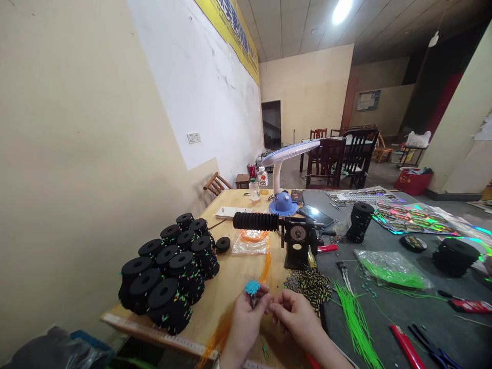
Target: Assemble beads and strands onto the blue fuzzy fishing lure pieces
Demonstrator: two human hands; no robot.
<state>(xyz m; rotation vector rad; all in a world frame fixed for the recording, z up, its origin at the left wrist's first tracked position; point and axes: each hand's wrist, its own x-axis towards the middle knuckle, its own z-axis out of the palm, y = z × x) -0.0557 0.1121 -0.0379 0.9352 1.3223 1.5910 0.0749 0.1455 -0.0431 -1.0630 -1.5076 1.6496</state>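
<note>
My left hand (248,312) is closed around a small cluster of turquoise beads (252,287) at the front of the wooden table (215,307). Beside it, my right hand (294,312) is pinched, its fingertips close to those of the left; what lies between them is too small to make out. Orange strands (220,338) run under and beside my left wrist. A pile of small dark and gold pieces (309,287) lies just beyond my right hand. Behind both hands stands a black winding device (298,241) with a ribbed roller (255,221).
Stacks of black foam spools (165,297) fill the left side. A blue desk lamp (282,202) stands behind the device. On the grey mat (384,307) at right lie green strands (355,323), a bag of green line (392,269), scissors (430,348) and a red-handled tool (406,346).
</note>
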